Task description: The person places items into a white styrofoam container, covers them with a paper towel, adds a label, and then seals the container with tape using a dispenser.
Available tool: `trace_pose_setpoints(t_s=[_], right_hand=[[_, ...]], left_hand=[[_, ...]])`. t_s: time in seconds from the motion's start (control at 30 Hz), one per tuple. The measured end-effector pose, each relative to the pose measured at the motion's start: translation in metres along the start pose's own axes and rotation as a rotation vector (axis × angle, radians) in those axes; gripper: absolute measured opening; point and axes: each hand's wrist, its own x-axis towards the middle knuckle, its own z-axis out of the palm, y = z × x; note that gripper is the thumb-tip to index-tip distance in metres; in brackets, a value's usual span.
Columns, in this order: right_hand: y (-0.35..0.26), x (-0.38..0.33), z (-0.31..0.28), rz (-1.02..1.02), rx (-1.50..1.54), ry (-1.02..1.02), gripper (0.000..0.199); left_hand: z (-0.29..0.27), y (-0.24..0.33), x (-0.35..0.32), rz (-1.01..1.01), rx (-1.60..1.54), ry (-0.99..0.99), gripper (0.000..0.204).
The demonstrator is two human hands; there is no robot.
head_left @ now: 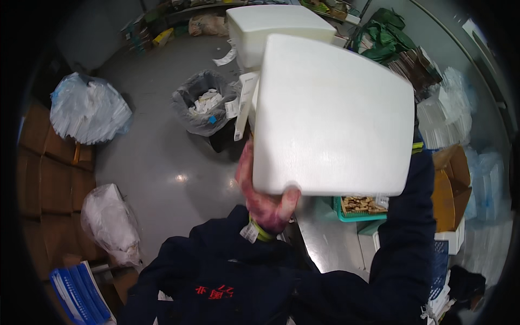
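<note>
A large white foam box (pixel 333 119) fills the middle of the head view, one broad smooth face toward me. My left hand (pixel 268 208) grips its lower left corner, thumb on the near edge and fingers along the left side. A yellow-green band and a small white tag show at that wrist. My right arm (pixel 406 216) reaches up along the box's right side; the box hides the right hand. Just behind stands another white box (pixel 279 24). A white strip with a printed label (pixel 246 105) sticks out beside the held box.
A lined bin (pixel 208 127) with white scraps stands on the grey floor. Cardboard boxes (pixel 35 179) and stuffed plastic bags (pixel 89 111) line the left. Below the held box are a metal tabletop (pixel 333 238) and a teal basket (pixel 346 218) of tan pieces. An open carton (pixel 449 189) stands right.
</note>
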Motion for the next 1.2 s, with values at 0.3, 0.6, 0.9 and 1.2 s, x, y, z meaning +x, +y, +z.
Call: trace_pose_setpoints(t_s=[0.3,0.6,0.9,1.2], right_hand=[[-0.008,0.061,0.04,-0.125,-0.272,0.101,0.033],[-0.129,0.038,0.094,0.033,-0.192,0.077,0.031],[-0.129,0.038,0.088,0.108,-0.158,0.038,0.027],[-0.128,0.03,0.084,0.124,-0.196,0.078,0.024]], left_hand=[[-0.029,-0.048,0.048,-0.005,0.212,-0.328,0.078],[-0.126,-0.119,0.09,-1.13,-0.509,-0.289,0.048],[-0.117,-0.133,0.126,-1.447,-0.969,-0.528,0.029],[-0.118,-0.121,0.126,-1.325,-0.798,-0.514,0.022]])
